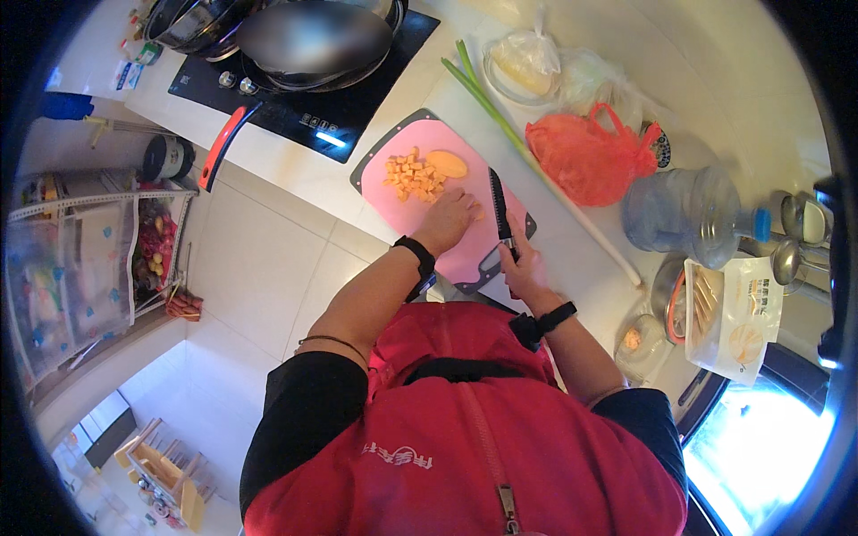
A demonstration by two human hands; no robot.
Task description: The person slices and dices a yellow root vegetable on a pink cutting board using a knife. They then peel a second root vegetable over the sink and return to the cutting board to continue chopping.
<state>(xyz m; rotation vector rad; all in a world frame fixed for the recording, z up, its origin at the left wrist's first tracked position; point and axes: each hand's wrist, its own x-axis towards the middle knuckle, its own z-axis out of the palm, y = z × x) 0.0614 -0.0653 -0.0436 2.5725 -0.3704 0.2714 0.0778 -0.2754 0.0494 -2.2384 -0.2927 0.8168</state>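
On a pink cutting board with dark grey ends lies a pile of diced orange root vegetable. Against the pile rests a larger oval piece of the same flesh. My left hand is on the board just nearer than the dice, its fingers bent together over a small orange piece, mostly hidden beneath them. A black-bladed kitchen knife is in my right hand, fingers wrapped round its handle. Its blade points away from me, to the right of my left hand and the orange piece.
Beyond the board at left, a pan with a red handle sits on a black cooktop. To the right are a long green onion, a red plastic bag, a water jug on its side and a bowl of food.
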